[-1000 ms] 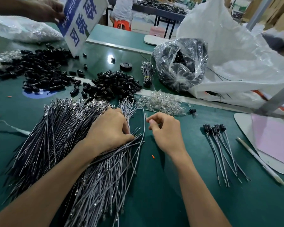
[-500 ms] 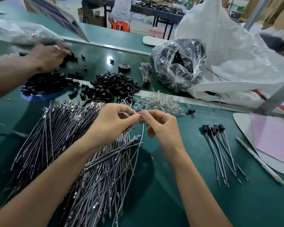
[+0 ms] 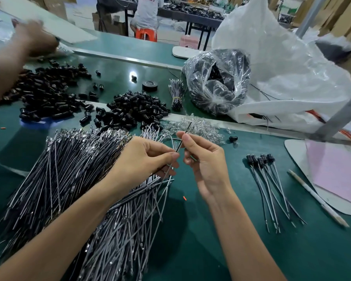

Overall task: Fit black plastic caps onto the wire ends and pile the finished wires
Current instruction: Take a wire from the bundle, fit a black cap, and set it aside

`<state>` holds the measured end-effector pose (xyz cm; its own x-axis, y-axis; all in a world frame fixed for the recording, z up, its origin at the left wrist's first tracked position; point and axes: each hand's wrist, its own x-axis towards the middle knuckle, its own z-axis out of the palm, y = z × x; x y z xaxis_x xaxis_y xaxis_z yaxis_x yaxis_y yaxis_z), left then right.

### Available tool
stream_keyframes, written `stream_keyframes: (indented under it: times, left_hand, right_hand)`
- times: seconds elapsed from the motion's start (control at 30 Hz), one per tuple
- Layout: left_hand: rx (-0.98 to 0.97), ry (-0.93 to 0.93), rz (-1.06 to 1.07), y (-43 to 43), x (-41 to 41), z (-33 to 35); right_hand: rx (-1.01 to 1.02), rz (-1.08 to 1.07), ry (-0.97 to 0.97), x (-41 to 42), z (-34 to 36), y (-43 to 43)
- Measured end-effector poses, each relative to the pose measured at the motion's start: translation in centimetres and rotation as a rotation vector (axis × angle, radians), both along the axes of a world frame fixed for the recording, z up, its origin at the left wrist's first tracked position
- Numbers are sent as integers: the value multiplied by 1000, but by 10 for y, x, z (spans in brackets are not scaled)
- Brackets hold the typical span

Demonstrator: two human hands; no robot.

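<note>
Green counter (image 3: pixel 190 250). Big heap of uncapped wires (image 3: pixel 65 179) at left, barely dented. Black caps (image 3: pixel 134 110) piled beyond it, plenty left. Finished pile (image 3: pixel 272 185) at right: a handful of capped wires, so early in the job by my reading. Left hand (image 3: pixel 142 159) and right hand (image 3: pixel 207 159) both pinch one wire (image 3: pixel 179 144), lifted clear of the heap, no cap on it. Its tip too fine to make out. A blurred arm top left.
</note>
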<state>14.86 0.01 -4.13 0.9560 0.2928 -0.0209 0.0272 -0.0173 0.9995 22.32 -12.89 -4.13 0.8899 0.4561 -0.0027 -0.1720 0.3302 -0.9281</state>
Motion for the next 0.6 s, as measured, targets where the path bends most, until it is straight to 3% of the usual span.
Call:
stream_keyframes:
  times: [0.27, 0.6]
  left_hand:
    - [-80, -14, -20, -1, -1, 3]
    - [-168, 61, -275, 3, -4, 2]
  right_hand:
    - [-25, -38, -40, -1, 2, -1]
    - [33, -219, 1, 11, 20, -12]
